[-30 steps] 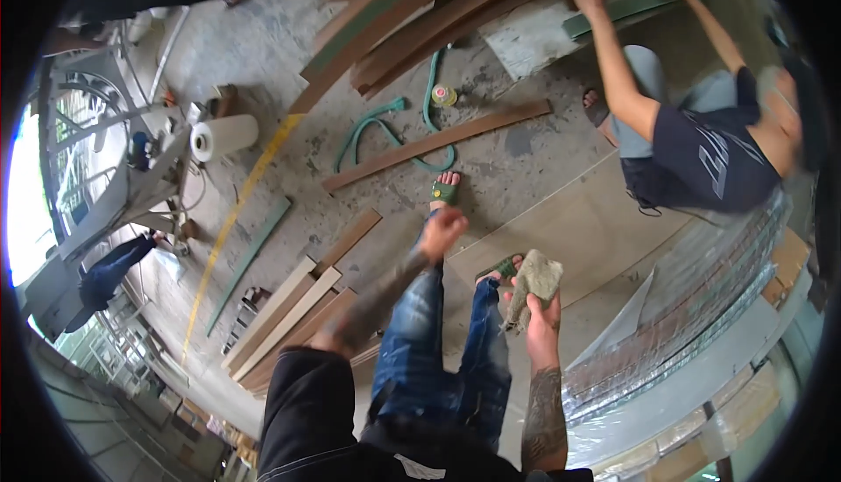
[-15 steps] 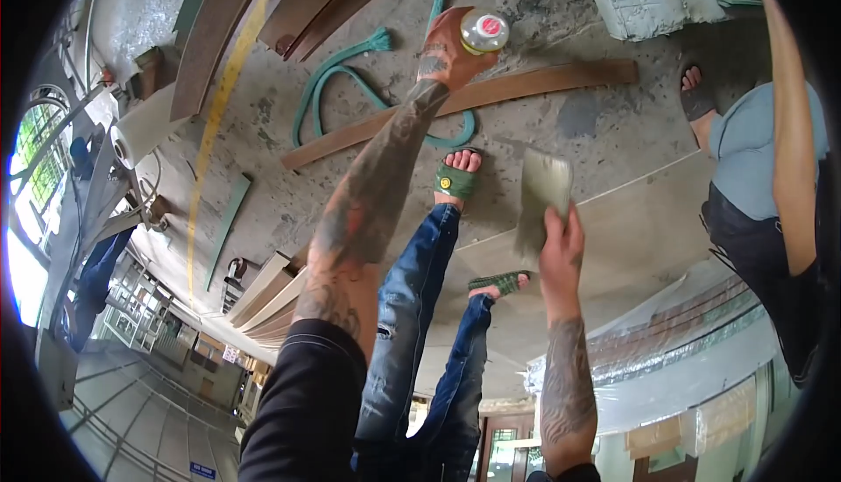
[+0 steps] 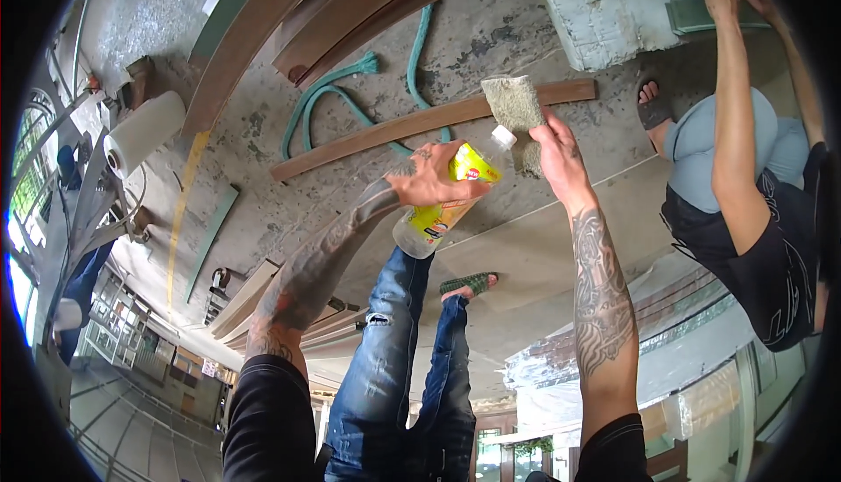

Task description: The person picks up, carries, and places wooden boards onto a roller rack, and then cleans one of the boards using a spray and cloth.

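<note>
My left hand (image 3: 424, 177) is wrapped round a clear plastic bottle (image 3: 424, 223) with a yellow label. The bottle is tilted, its white cap or spout (image 3: 503, 136) pointing up and to the right, close against a folded greyish-beige cloth (image 3: 512, 104). Pinched along its right side, that cloth hangs from my right hand (image 3: 565, 158), with one flap dropping below the spout. Whether any liquid comes out of the bottle is too small to tell. Both hands are held out above the floor, in front of my legs.
A brown wooden strip (image 3: 350, 145) lies on the concrete beside a green rope (image 3: 307, 101). More curved brown boards (image 3: 377, 9) are at the top. On the right a co-worker (image 3: 745, 193) bends over with arms reaching forward. A plastic-wrapped stack (image 3: 561, 394) stands at lower right.
My left hand has come down and nearer, tipping the bottle from upright to slanted. My right hand has risen with the cloth to the spout. The co-worker's arms show farther into view.
</note>
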A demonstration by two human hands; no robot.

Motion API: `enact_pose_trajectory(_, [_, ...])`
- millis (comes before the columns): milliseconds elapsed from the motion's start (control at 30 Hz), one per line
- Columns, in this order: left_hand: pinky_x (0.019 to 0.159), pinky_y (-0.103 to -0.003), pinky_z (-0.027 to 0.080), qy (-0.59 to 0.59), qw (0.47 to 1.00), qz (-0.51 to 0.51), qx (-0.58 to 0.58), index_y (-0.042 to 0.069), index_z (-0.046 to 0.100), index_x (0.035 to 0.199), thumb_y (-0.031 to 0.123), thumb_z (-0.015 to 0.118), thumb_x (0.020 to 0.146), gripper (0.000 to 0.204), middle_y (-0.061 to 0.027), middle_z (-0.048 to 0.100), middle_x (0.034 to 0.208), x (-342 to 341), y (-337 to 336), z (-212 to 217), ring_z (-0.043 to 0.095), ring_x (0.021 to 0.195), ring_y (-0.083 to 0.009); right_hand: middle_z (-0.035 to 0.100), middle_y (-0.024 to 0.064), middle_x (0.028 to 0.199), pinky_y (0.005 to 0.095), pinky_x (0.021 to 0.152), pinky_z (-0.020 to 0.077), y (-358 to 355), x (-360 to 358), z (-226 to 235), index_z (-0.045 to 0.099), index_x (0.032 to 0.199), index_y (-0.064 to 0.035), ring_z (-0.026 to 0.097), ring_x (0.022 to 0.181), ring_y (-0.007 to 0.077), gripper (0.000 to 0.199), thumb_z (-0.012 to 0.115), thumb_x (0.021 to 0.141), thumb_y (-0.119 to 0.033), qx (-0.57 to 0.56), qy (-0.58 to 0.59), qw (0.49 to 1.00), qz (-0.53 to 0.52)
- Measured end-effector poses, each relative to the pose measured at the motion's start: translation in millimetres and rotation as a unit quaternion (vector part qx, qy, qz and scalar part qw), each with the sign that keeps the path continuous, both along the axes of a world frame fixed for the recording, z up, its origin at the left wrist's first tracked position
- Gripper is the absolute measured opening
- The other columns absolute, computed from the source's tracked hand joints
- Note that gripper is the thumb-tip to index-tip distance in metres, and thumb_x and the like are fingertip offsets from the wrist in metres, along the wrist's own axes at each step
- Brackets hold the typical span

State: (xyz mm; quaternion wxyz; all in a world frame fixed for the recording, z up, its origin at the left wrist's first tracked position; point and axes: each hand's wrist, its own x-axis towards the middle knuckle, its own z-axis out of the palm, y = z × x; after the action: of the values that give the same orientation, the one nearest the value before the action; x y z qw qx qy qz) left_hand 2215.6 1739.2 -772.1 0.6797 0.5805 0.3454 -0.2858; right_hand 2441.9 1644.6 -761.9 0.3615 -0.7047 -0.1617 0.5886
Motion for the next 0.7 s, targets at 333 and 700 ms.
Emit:
enact_pose_trajectory(333, [0.096,-0.047,0.04,-0.001,0.999,0.048,-0.003,0.004,0.057,0.124,0.071,0.068,0.067,0.089,-0.02,0.062,0.109,-6,11,-4,0.057,0.107,-0.0342,0.063,0.0042,0.115,0.0265,0.099,0.0388,14,-10,-10,0.059,0.129,-0.0005,0.053,0.107,0.0123,0.04,0.047,0.095,-0.018,-0.068,0.016,0.997,0.038])
enact_pose_trajectory(700, [0.091,-0.047,0.049,-0.062,0.966,0.109,0.226,0.006,0.052,0.127,0.038,0.082,0.067,0.075,-0.0213,0.064,0.112,8,17,-13,0.061,0.108,-0.0377,0.057,0.0065,0.127,0.0276,0.102,0.0376,-8,0,-8,0.055,0.134,-0.0019,0.05,0.116,0.014,0.045,0.054,0.092,-0.017,-0.082,0.055,0.993,-0.065])
